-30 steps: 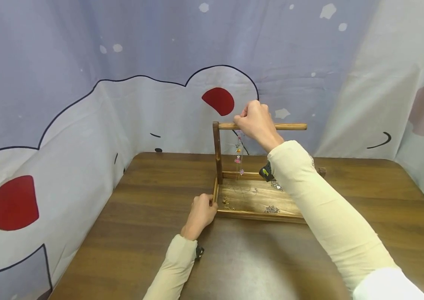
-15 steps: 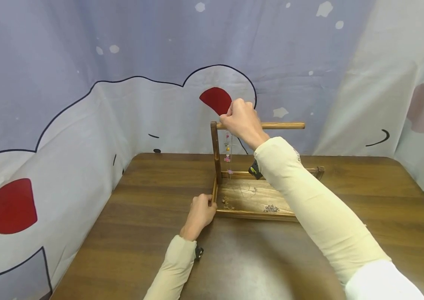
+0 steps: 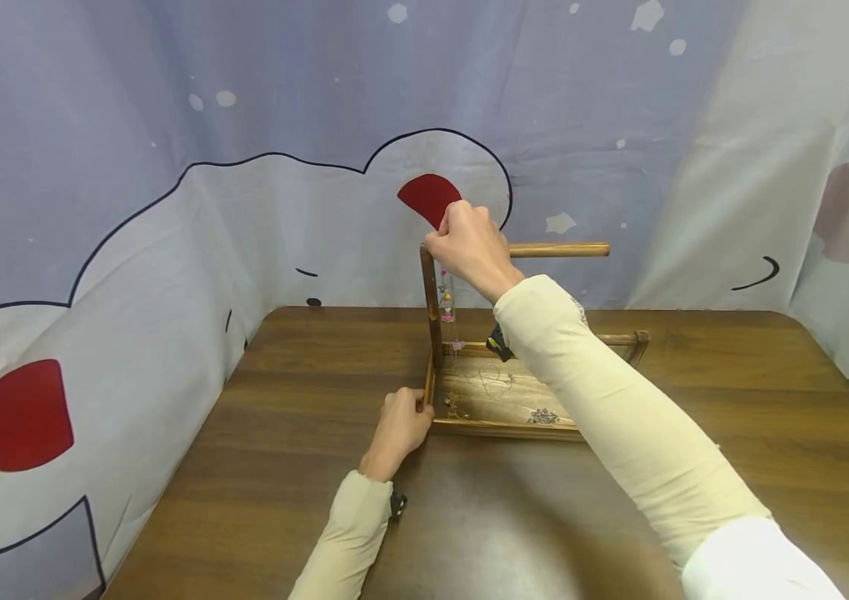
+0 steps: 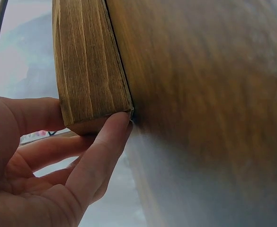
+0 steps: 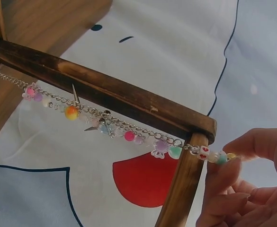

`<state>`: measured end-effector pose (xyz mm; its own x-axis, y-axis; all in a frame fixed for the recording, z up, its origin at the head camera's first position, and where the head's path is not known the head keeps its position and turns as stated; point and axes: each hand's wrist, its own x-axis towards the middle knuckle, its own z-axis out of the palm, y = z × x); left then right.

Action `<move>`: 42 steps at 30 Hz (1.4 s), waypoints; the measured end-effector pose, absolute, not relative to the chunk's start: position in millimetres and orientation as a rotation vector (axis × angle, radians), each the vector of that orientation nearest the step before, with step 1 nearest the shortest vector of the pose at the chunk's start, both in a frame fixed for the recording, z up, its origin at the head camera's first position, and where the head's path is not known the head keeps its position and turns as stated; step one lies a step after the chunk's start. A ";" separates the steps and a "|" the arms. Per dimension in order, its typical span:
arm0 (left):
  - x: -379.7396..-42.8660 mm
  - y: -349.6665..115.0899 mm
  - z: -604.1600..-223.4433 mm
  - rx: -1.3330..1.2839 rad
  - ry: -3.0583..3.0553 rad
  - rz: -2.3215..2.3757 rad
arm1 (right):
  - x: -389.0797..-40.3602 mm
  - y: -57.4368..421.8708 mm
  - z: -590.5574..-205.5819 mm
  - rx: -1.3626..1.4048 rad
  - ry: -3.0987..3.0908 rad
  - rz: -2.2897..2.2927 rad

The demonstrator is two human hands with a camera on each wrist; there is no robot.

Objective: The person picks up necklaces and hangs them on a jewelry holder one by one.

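Observation:
A beaded chain necklace (image 5: 129,135) with candy-shaped, pastel, pink and orange beads hangs along the dark post of a wooden jewelry stand (image 5: 95,87). My right hand (image 3: 472,250) pinches its upper end between thumb and finger, at the left end of the stand's crossbar (image 3: 559,249). Lower down, in the head view, the necklace's lower beads dangle above the stand's tray (image 3: 514,431). At the tray's front left corner, my left hand (image 3: 397,425) grips the wooden edge, thumb and fingers on either side in the left wrist view. My right hand hides part of the crossbar.
In the tray lie a silver chain heap (image 3: 543,416), a small gold piece (image 3: 451,406) and a thin chain (image 3: 495,379). The stand sits on a brown wooden table (image 3: 304,400). A patterned curtain (image 3: 282,225) hangs close behind it.
My right hand has moved left along the crossbar to the upright post, and the hanging necklace has gone with it. My left hand stays on the tray corner.

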<state>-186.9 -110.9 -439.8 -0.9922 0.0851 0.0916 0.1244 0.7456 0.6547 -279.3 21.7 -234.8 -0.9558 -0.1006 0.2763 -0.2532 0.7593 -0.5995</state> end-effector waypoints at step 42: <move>-186.4 -116.1 -441.6 -0.112 -2.904 -1.092 | -276.3 18.6 -237.3 0.230 -2.729 0.892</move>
